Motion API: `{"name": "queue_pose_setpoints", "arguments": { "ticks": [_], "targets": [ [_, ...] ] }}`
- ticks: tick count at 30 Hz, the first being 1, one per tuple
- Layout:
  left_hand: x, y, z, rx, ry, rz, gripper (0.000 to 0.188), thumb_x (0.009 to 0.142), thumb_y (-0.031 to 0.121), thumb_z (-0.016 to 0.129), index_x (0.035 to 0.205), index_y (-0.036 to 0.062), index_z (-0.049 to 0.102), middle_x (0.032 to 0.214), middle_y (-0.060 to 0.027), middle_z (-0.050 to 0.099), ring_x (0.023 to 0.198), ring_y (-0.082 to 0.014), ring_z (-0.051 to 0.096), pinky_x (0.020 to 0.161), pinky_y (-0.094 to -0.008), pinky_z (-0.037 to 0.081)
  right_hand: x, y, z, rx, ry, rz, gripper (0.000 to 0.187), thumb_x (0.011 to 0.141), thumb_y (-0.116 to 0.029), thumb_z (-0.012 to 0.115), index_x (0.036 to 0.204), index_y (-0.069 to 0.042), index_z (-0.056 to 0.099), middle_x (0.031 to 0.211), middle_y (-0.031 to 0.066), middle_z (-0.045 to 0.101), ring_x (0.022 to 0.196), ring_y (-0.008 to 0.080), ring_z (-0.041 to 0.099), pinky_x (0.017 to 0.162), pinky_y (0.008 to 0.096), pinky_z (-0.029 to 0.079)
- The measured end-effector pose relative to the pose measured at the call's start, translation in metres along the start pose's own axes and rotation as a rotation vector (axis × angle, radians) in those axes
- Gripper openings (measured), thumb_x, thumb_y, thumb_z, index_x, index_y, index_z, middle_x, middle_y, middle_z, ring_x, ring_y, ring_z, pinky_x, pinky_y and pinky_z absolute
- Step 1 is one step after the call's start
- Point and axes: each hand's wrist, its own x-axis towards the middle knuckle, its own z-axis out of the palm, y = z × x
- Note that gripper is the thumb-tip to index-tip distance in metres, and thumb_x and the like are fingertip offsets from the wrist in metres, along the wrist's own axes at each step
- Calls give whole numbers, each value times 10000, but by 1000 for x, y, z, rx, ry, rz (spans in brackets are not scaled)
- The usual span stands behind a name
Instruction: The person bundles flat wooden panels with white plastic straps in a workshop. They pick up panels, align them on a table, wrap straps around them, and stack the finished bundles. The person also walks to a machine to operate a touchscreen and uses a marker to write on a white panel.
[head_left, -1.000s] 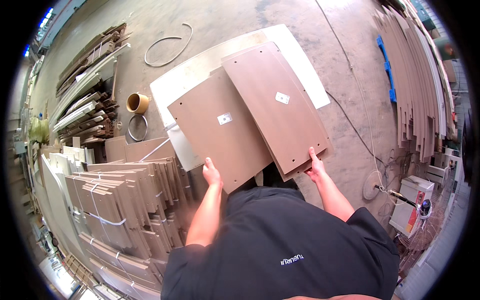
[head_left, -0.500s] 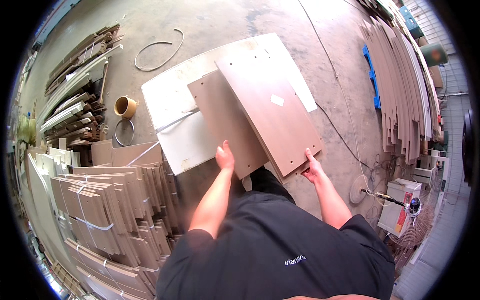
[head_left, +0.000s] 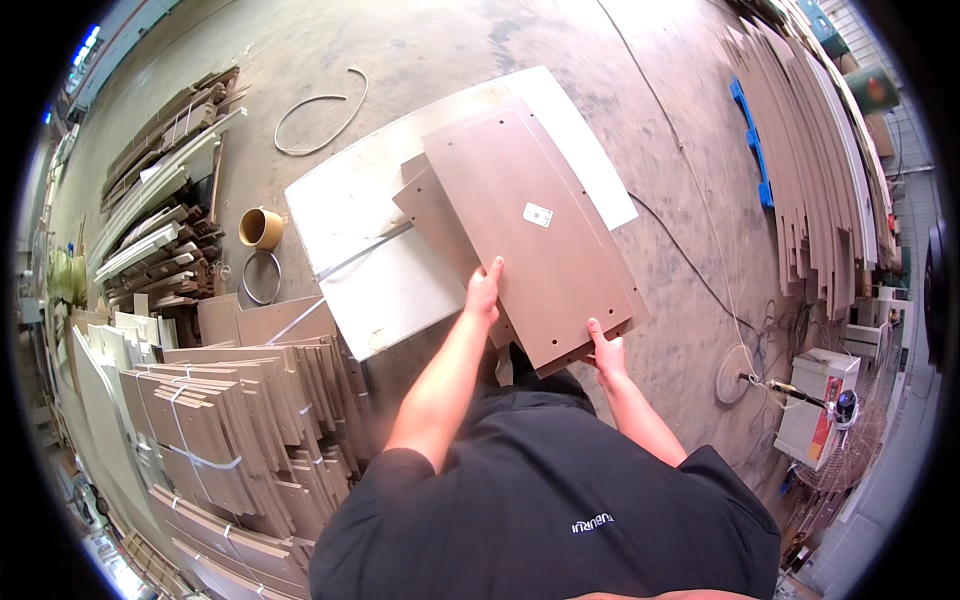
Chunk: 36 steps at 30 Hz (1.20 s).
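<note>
Directly in front of me is a flat brown panel [head_left: 530, 270] with drilled holes near its edges and a small white label. My left hand [head_left: 484, 292] grips its left long edge, thumb on top and fingers hidden underneath. At the near right corner my right hand [head_left: 605, 350] clasps the near edge, its thumb on the upper face. Beneath it, partly covered, another brown panel [head_left: 430, 215] sticks out to the left. Both panels lie over a large white board [head_left: 380, 290] that has a pale strap across it.
Strapped stacks of brown panels [head_left: 215, 430] stand at my left, with long boards [head_left: 155, 210] piled beyond. A cardboard tube [head_left: 261, 228] and a hoop of strapping [head_left: 262, 277] lie on the floor. At right are leaning panels [head_left: 810, 170], a wire-guard fan [head_left: 840, 450] and trailing cables [head_left: 690, 250].
My left hand has shifted right, from the lower panel's area to the upper panel's left edge. The upper panel has moved slightly left and nearer, covering more of the lower one.
</note>
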Motion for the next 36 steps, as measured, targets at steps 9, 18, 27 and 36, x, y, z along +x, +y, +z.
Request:
{"name": "queue_pose_setpoints", "arguments": {
  "ticks": [9, 18, 27, 36],
  "targets": [
    [-46, -18, -18, 361, -11, 157, 457, 1009, 334, 671, 1263, -38, 596, 1212, -146, 686, 1086, -259, 665, 977, -407, 525, 10, 23, -33, -90, 102, -126, 756, 812, -509, 870, 1216, 33, 532, 1171, 157, 649, 981, 238, 696, 739, 413, 640],
    [-6, 39, -50, 1804, 99, 43, 709, 1004, 654, 468, 1152, -15, 651, 1074, -261, 726, 1003, -435, 704, 859, -542, 544, 87, -2, -49, -816, 207, -80, 804, 837, -631, 751, 1277, 14, 561, 1133, 161, 729, 1084, 322, 705, 893, 435, 586],
    [11, -6, -70, 1190, 203, 157, 595, 893, 383, 791, 1205, -76, 578, 1157, -256, 634, 1055, -386, 639, 952, -479, 512, 189, -96, -35, -939, 148, -573, 800, 875, -580, 724, 1444, -52, 532, 1424, 188, 599, 1321, 330, 568, 1115, 425, 450],
    [38, 19, -72, 1107, 183, 284, 518, 893, 295, 784, 1264, -11, 593, 1200, -209, 544, 1073, -340, 605, 940, -443, 527, 190, -72, -35, -624, 96, -319, 454, 861, -310, 824, 1196, -44, 671, 1153, 117, 749, 1071, 202, 711, 932, 343, 546]
  ]
}}
